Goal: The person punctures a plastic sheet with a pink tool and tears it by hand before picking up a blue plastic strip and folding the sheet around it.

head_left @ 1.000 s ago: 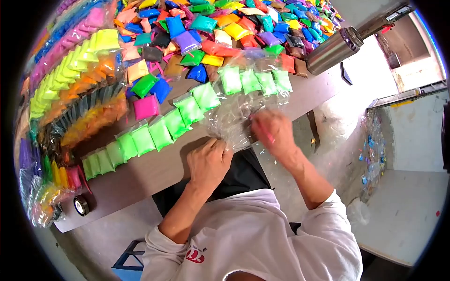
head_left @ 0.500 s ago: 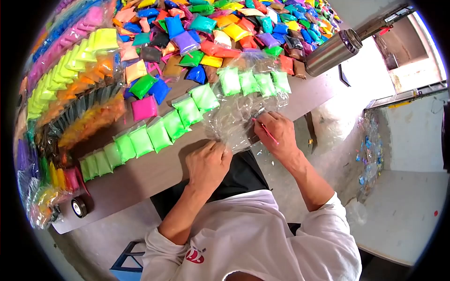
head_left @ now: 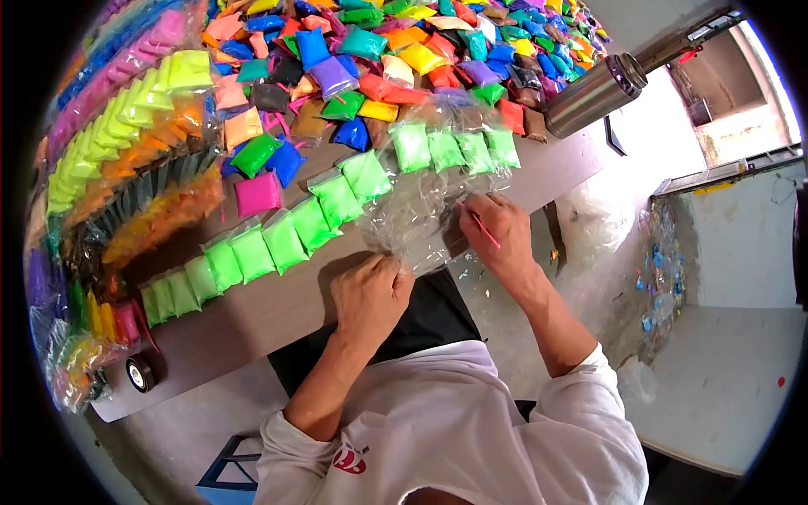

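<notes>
A crumpled clear plastic bag [head_left: 418, 220] lies across the table's front edge. At its near corner, my left hand [head_left: 372, 293] is closed with the film pinched in its fingers. My right hand [head_left: 498, 234] is closed round a thin pink stick [head_left: 482, 230] at the bag's right side; its fingertips are partly hidden. Just beyond the bag, several light green packets [head_left: 411, 147] stand in a short row, partly under clear film. A longer row of green packets [head_left: 284, 241] runs down to the left, the packets overlapping.
A heap of coloured packets [head_left: 353, 76] covers the back of the table [head_left: 261, 316]. Rows of yellow, orange and black packets [head_left: 126, 126] line the left. A steel flask [head_left: 596, 94] lies tilted at the right, and a roll of tape [head_left: 140, 374] sits front left.
My right hand has shifted slightly, its fingers curled in more with the pink stick still held. The bag's film beside it has moved a little. My left hand has hardly moved.
</notes>
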Available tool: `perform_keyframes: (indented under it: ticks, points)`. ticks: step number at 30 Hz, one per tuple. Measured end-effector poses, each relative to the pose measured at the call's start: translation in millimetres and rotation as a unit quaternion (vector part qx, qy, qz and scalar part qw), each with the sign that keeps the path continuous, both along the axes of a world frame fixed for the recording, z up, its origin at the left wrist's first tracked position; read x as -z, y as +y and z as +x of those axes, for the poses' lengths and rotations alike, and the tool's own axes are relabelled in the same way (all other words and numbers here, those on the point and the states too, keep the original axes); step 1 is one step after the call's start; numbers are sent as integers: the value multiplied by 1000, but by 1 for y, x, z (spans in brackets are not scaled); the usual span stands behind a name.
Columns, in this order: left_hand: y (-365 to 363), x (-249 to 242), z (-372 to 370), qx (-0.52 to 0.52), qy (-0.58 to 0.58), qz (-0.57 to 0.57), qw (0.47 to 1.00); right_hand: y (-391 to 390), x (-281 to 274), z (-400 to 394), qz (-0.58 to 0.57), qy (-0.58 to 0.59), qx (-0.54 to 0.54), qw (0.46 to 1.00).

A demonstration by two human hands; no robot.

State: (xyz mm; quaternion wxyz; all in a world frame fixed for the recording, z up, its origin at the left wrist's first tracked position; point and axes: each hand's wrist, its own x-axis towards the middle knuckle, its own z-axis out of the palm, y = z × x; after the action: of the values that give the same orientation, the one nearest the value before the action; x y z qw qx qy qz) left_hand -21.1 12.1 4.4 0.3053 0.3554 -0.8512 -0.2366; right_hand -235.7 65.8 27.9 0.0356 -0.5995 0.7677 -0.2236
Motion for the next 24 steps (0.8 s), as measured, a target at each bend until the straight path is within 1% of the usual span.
perform_keyframes:
  ticks: [1,2,4,5,8,9,10,12,13,17,20,21,22,24]
  points:
    - [-3,-1,-1,0,2,-4,1000,2,-3,6,-45,2,-35,998]
    - [-2,-1,-1,2,3,-2,1000,2,-1,11,-45,2,-36,998]
    - [0,0,-1,8,2,3,1000,4,5,22,-46,-14,-70,996]
    - [0,0,-2,3,13,13,1000,3,12,9,-46,-3,-52,998]
    - [1,0,0,0,15,24,1000,-4,-2,0,-16,-10,-32,999]
    - [0,0,0,1,7,27,1000,-1,0,7,-35,7,-69,997]
    - [-1,0,0,0,6,26,1000,-1,4,8,-35,6,-70,997]
    - [0,-1,-2,-3,28,20,999,0,12,10,-32,-26,-60,997]
    - [1,-1,-1,-5,27,21,999,-3,10,1,-9,-3,-6,1000]
    - [-1,-2,-1,-3,19,23,1000,-2,9,0,-37,-14,-20,999]
    - [1,-1,-1,-2,15,26,1000,0,15,4,-52,10,-29,998]
    - [1,-1,-1,-4,9,24,1000,-5,4,-4,5,-35,30,999]
    - [1,-1,0,-3,10,23,1000,-2,6,-3,4,-35,31,999]
    - [0,0,1,2,3,12,1000,1,10,4,-50,7,-53,997]
